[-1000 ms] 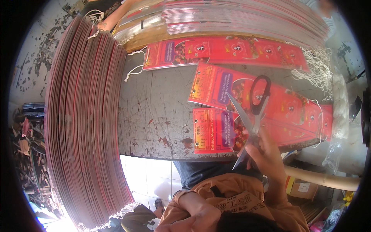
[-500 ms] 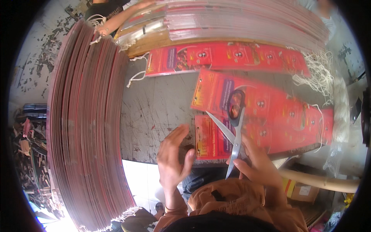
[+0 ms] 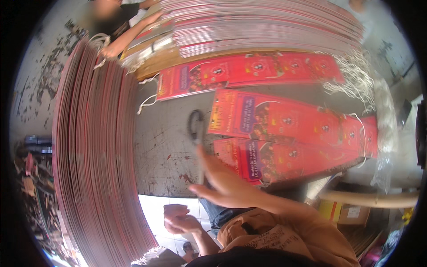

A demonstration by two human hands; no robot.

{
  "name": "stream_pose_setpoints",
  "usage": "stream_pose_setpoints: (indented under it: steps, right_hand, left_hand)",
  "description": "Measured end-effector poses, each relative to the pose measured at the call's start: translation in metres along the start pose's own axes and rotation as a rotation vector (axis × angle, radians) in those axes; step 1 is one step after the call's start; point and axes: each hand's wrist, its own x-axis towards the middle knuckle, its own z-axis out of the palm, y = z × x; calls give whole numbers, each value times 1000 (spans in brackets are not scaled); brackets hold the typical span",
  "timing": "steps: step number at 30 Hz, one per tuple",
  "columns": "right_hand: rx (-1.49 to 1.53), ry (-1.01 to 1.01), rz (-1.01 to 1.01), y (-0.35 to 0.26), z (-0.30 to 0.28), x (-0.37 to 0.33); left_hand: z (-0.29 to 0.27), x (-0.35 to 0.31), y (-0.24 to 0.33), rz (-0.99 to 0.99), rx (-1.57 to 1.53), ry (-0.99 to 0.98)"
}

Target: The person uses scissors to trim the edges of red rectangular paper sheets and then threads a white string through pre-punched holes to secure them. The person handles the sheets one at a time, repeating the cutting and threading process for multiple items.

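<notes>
My right hand (image 3: 229,184) reaches left across the table's near edge, with a pair of scissors (image 3: 196,127) held by the blades between thumb and fingers. Both are smeared by motion; the dark handle loops point away from me over the bare grey tabletop (image 3: 164,155). Off the near edge, my left hand (image 3: 180,219) is curled closed, and no object shows in it. To the right of the scissors lie two red printed plastic strips, an upper one (image 3: 275,120) overlapping a lower one (image 3: 284,160). A white string (image 3: 362,138) loops across their right end.
A tall stack of strips (image 3: 95,155) stands along the left. Another red strip (image 3: 249,71) lies farther back, before a second stack (image 3: 267,26). White strings (image 3: 353,75) hang at the right. A co-worker's arm (image 3: 133,33) rests by the far left corner.
My right hand has swung left with the scissors, from over the red strips to the bare tabletop. My left hand has drawn back toward me off the table and curled closed.
</notes>
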Motion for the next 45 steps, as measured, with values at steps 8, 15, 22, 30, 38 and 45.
stream_pose_setpoints:
  steps: [8,15,22,30,38,45]
  right_hand:
    - [231,16,6,-23,59,51]
    - [1,233,65,-22,-60,-38]
    - [-1154,1089,664,39,-188,-168]
    - [-1198,1026,1144,46,-217,-254]
    - [-1112,1046,1076,46,-207,-266]
    - [-952,1238,849,50,-209,-259]
  left_hand:
    - [-5,7,5,-73,96,65]
    - [4,2,13,-100,243,-172]
    - [44,20,36,-98,275,-582]
    - [129,43,59,60,255,-870]
    - [138,47,48,75,483,-891]
    - [117,57,68,-180,444,-845]
